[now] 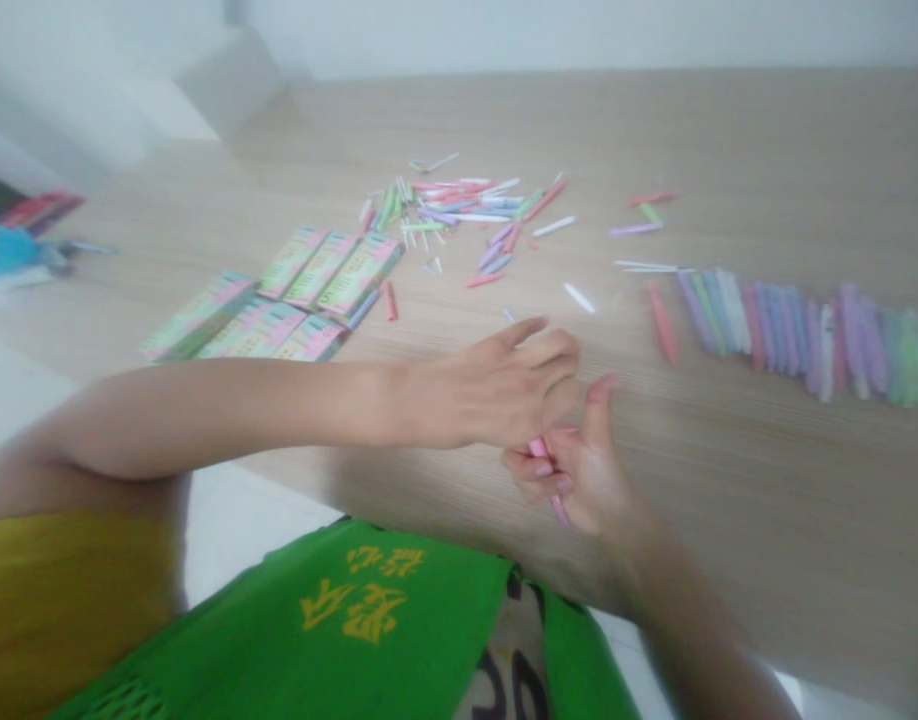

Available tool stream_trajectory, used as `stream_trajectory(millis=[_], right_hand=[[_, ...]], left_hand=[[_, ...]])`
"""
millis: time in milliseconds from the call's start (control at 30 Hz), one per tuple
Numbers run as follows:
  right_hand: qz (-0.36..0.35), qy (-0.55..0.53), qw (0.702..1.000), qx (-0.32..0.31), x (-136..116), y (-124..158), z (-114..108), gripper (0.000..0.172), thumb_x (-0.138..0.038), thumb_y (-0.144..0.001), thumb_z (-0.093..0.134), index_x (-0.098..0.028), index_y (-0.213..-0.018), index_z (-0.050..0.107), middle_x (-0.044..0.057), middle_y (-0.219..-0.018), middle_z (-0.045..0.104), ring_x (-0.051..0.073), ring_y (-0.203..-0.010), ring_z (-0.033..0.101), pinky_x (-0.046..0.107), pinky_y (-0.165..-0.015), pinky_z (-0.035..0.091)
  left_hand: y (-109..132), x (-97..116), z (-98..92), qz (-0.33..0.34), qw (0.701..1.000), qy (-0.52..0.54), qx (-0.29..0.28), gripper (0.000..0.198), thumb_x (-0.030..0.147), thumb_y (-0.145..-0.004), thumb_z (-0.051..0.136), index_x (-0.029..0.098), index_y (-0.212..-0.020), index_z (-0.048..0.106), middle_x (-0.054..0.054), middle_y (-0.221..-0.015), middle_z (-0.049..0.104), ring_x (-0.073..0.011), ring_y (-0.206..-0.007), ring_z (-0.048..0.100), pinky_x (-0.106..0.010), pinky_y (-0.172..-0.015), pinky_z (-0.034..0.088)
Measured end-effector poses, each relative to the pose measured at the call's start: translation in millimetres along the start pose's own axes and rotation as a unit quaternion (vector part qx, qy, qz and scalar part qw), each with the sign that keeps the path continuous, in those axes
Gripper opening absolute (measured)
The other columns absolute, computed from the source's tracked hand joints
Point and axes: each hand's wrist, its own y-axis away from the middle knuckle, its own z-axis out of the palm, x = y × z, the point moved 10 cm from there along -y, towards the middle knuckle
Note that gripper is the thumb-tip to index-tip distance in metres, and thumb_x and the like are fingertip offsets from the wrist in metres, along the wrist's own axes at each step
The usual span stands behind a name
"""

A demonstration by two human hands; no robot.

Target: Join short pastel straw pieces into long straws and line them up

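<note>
writing: yellow characters on the bright green fabric (429, 640) at the bottom edge, seen upside down, too blurred to read; the flat printed packs in green and pink (279, 305) carry print, also unreadable
stick: thin pink stick (540, 450), low centre, held above the near part of the surface
axis: long axis runs upper-left to lower-right in view; upper end sits where the two hands meet, lower end pokes out under the right palm, toward the person
right grip: right hand (583, 470) closed on the thin pink stick, fingers curled round it, thumb up
left grip: left hand (504, 390) comes in from the left, fingers loosely curled, index out, touching the right hand at the stick's upper end; cannot tell if it pinches the stick
surface: light wood-grain surface (729, 480), wide, matte
packs: lying flat side by side in two rows, left of centre
pile: loose pile of pastel sticks (459, 210) beyond the hands, pointing all ways, a few strays near it
row: row of pastel sticks (789, 330) on the right, laid parallel and touching, pink, purple, white, green
left edge: blue object (9, 250), blurred; yellow garment (61, 590) under the left arm
room: white wall (579, 30) behind the far edge of the surface
</note>
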Motion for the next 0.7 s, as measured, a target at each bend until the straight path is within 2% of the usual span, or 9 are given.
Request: stream_trajectory(millis=[67,133,267,333,433,500,567,633,700], right_hand=[[-0.007,-0.003,1.0,0.004,-4,1,-3,0.1,-0.096,-0.051,-0.005,-0.018,-0.08,0.051,-0.008,-0.047,0.027,0.003,-0.039,0.006,0.021,-0.039,0.004],[-0.009,-0.006,1.0,0.001,-4,1,-3,0.099,-0.096,-0.051,-0.004,-0.018,-0.08,0.05,-0.008,-0.047,0.029,0.004,-0.039,0.006,0.021,-0.038,0.005],[0.008,0.002,1.0,-0.004,4,-3,0,0.095,-0.095,-0.053,-0.003,-0.02,-0.081,0.048,-0.01,-0.045,0.027,0.003,-0.038,0.005,0.02,-0.039,0.005],[0.014,0.008,1.0,0.006,6,-4,0,0.095,-0.094,-0.055,-0.004,-0.02,-0.083,0.048,-0.01,-0.044,0.025,0.004,-0.038,0.004,0.02,-0.039,0.003],[0.001,0.005,1.0,0.016,2,-4,-2,0.092,-0.093,-0.058,-0.005,-0.02,-0.083,0.045,-0.01,-0.044,0.026,0.003,-0.038,0.004,0.02,-0.04,0.003],[-0.005,-0.001,1.0,0.015,0,-3,-3,0.091,-0.093,-0.058,-0.006,-0.021,-0.083,0.043,-0.01,-0.045,0.026,0.003,-0.039,0.004,0.02,-0.041,0.003],[0.0,-0.004,1.0,0.006,2,-3,-2,0.091,-0.093,-0.057,-0.006,-0.021,-0.083,0.043,-0.01,-0.045,0.026,0.003,-0.038,0.004,0.02,-0.041,0.003],[0.004,-0.006,1.0,0.001,5,-5,-2,0.09,-0.092,-0.059,-0.005,-0.021,-0.084,0.043,-0.01,-0.046,0.026,0.003,-0.039,0.003,0.02,-0.041,0.003],[0.012,-0.003,1.0,0.004,10,-7,-3,0.088,-0.092,-0.061,-0.003,-0.021,-0.085,0.043,-0.01,-0.046,0.026,0.003,-0.04,0.003,0.02,-0.041,0.003]], left_hand=[[1,-1,0.2,0.008,0.999,-0.03,-0.008,0.026,0.026,-0.087,0.056,0.013,-0.109,0.06,-0.015,-0.132,0.054,-0.0285,-0.136,0.032,-0.047,-0.108,0.034],[5,-4,5.9,0.003,0.998,-0.051,-0.032,0.026,0.024,-0.086,0.056,0.013,-0.11,0.06,-0.015,-0.136,0.051,-0.0284,-0.139,0.028,-0.047,-0.109,0.033],[11,-3,23.3,0.016,0.995,-0.051,-0.086,0.016,0.009,-0.084,0.055,0.019,-0.091,0.065,-0.01,-0.113,0.067,-0.0235,-0.133,0.039,-0.043,-0.112,0.031],[8,-2,18.4,0.02,0.997,-0.039,-0.057,0.018,0.009,-0.085,0.052,0.018,-0.094,0.064,-0.01,-0.114,0.066,-0.0235,-0.134,0.037,-0.044,-0.113,0.029],[2,-5,-3.4,0.009,0.999,-0.018,0.035,0.024,0.008,-0.087,0.047,0.015,-0.107,0.06,-0.013,-0.133,0.053,-0.0246,-0.136,0.034,-0.047,-0.112,0.029],[1,-10,-7.3,-0.007,0.999,-0.027,0.045,0.024,0.008,-0.087,0.047,0.014,-0.107,0.06,-0.014,-0.14,0.047,-0.0258,-0.135,0.035,-0.048,-0.111,0.029],[3,-11,6.7,-0.013,0.998,-0.059,-0.022,0.018,0.009,-0.086,0.05,0.015,-0.097,0.063,-0.013,-0.133,0.053,-0.0264,-0.129,0.043,-0.048,-0.11,0.03],[8,-10,27.8,-0.003,0.989,-0.094,-0.114,0.015,0.01,-0.086,0.051,0.016,-0.083,0.065,-0.012,-0.112,0.065,-0.0254,-0.115,0.053,-0.048,-0.107,0.034],[11,-7,36.6,0.009,0.982,-0.123,-0.142,0.017,0.009,-0.086,0.05,0.015,-0.08,0.065,-0.012,-0.096,0.067,-0.0245,-0.102,0.057,-0.047,-0.101,0.039]])
